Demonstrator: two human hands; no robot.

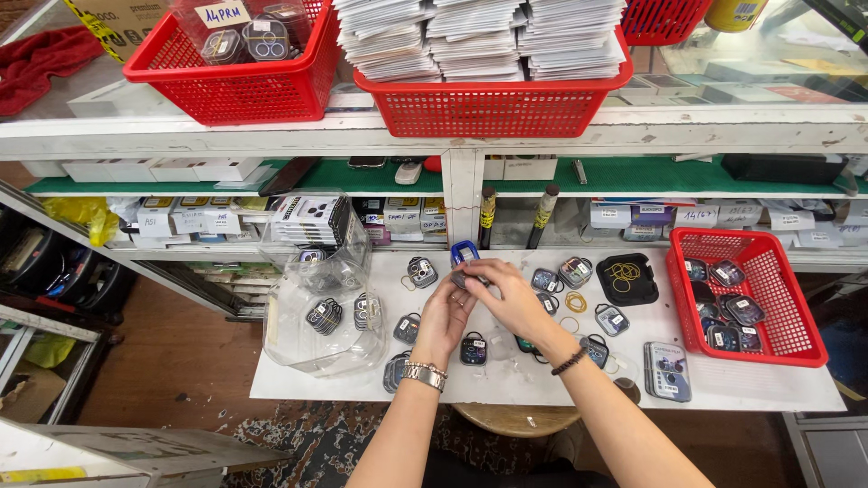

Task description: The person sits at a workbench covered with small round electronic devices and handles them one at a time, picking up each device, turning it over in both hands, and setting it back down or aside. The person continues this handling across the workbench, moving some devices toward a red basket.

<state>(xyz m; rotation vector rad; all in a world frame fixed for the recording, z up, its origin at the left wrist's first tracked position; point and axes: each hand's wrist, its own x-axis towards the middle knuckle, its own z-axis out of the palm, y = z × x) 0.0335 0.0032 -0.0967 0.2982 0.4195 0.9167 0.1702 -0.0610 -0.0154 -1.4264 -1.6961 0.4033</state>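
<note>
Held item: small dark case (461, 280), lying at both hands' fingertips
Left hand (445, 316): fingers pinching it from below
Right hand (511, 294): fingers pinching it from the side, equally near

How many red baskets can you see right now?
4: one on the white table at right, and three on the top shelf: left, middle with stacked packets, and one cut off by the frame's top edge.

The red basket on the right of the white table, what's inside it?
The red basket holds several small dark packets with clear fronts, clustered at its left side and partly overlapping. The rest of its mesh floor is bare. Whatever lies under the overlapping packets is covered.
</note>
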